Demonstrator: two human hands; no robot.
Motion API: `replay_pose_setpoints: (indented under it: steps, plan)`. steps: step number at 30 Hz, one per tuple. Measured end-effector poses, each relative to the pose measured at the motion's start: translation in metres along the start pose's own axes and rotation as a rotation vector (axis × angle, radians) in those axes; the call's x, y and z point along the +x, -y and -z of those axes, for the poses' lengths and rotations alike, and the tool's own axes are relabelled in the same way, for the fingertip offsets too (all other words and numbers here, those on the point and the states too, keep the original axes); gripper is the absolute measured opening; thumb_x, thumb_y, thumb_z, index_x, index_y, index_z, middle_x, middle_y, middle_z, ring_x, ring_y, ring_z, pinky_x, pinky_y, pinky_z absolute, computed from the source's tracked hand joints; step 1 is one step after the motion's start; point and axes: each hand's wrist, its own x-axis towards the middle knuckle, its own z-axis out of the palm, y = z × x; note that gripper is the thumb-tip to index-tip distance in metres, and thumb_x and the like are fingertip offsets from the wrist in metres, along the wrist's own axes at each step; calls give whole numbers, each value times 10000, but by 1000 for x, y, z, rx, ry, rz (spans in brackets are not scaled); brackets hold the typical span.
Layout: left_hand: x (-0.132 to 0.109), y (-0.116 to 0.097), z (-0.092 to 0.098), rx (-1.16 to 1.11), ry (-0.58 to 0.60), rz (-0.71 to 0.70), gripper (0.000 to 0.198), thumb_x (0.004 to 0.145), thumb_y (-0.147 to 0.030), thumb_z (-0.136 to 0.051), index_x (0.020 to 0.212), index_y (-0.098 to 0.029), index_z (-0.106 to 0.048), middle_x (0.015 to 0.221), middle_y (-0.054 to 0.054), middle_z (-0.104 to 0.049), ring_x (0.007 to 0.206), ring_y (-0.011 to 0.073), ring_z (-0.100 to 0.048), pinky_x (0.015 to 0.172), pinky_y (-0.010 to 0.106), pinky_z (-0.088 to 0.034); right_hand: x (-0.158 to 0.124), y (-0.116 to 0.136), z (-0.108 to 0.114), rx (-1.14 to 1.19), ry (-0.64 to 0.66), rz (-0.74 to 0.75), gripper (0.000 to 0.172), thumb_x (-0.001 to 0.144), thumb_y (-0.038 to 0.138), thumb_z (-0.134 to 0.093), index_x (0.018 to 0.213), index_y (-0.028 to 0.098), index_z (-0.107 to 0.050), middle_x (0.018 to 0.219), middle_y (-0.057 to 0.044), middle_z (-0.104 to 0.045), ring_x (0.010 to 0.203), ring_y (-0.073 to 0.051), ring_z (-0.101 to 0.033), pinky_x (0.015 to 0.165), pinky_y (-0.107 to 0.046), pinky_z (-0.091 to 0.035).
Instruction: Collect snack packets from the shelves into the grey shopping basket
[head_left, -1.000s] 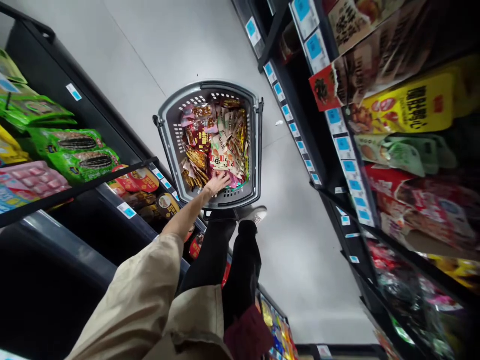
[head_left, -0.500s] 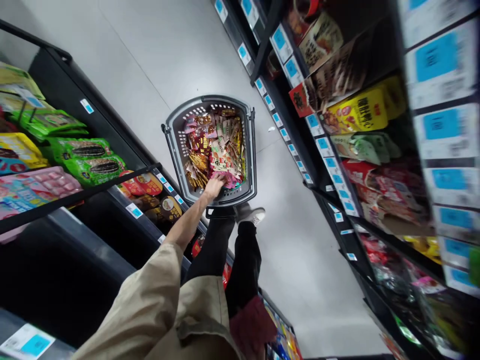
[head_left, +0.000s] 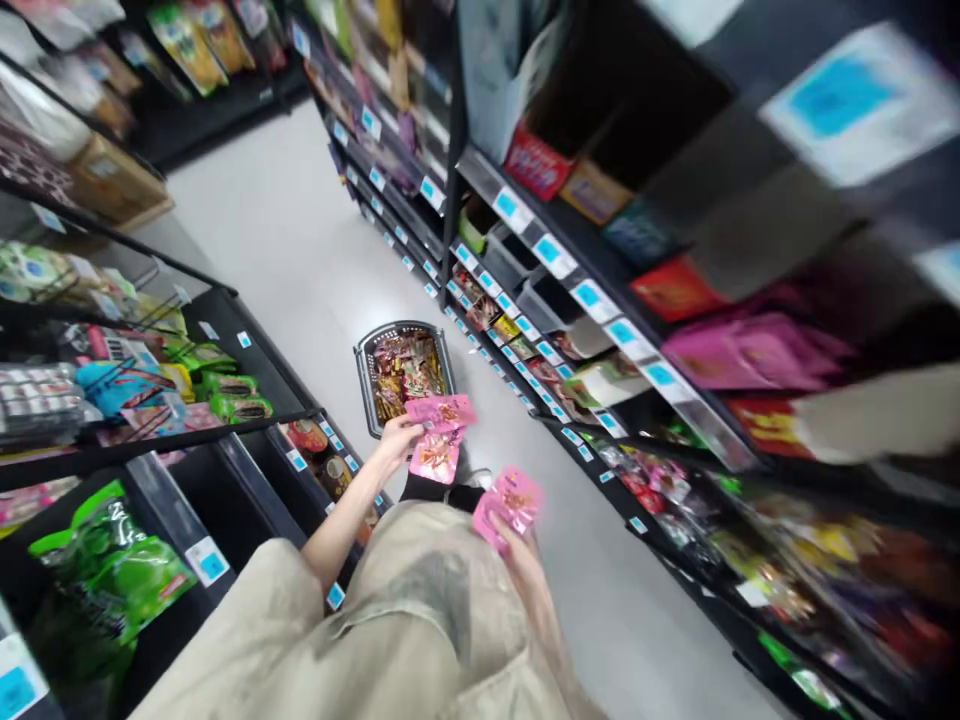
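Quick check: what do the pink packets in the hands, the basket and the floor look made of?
Pink packets: probably glossy plastic film, going by the bright highlights and thin, flat shape.
Basket: likely moulded grey plastic, judging by the rows of holes in its wall; finish looks semi-matt.
Floor: smooth, pale grey, softly reflecting light; polished concrete or tile, can't tell which.

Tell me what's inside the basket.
The basket holds a heap of snack packets; whatever lies underneath is hidden, and pink packets in the left hand block its near right corner.
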Motion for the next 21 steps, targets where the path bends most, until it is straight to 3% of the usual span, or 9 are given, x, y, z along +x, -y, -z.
replay_pose_setpoints:
  steps: [3, 6, 12, 17, 21]
  plan:
    - [-59, -22, -31, -208, 115, 66, 370, 476, -165, -817, 835, -137, -733, 777, 69, -764, 644, 174, -692, 709, 319, -571, -27, 8, 12, 42, -118, 118, 431, 568, 386, -998, 926, 251, -797, 935, -57, -820, 857, -286, -782, 822, -413, -642]
    - [-110, -27, -64, -339, 203, 116, 412, 447, -124, -833, 844, -154, -728, 776, 33, -765, 637, 152, -682, 715, 290, -558, -59, 25, 31, 118, -81, 246, 434, 592, 398, -992, 939, 232, -791, 943, -76, -819, 860, -279, -782, 842, -414, -637]
    - [-199, 10, -116, -196, 423, 175, 396, 457, -118, -832, 835, -169, -725, 761, 11, -769, 626, 142, -677, 681, 263, -535, -131, 41, 80, 261, -130, 505, 416, 637, 473, -955, 927, 222, -796, 974, -68, -808, 862, -251, -762, 814, -368, -626]
    - [-261, 53, -124, -48, 552, 248, 434, 486, -133, -867, 899, -168, -739, 821, 16, -779, 658, 138, -691, 713, 268, -547, -156, 17, 110, 148, -287, 483, 386, 586, 390, -984, 843, 172, -798, 791, -49, -794, 644, -197, -700, 587, -287, -561]
    - [-295, 63, -116, 25, 580, 263, 558, 487, -161, -938, 1003, -217, -731, 1002, 44, -798, 874, 211, -750, 872, 340, -577, -163, -9, 107, 381, -367, 437, 390, 598, 414, -984, 822, 170, -777, 809, -45, -797, 659, -179, -705, 641, -285, -585]
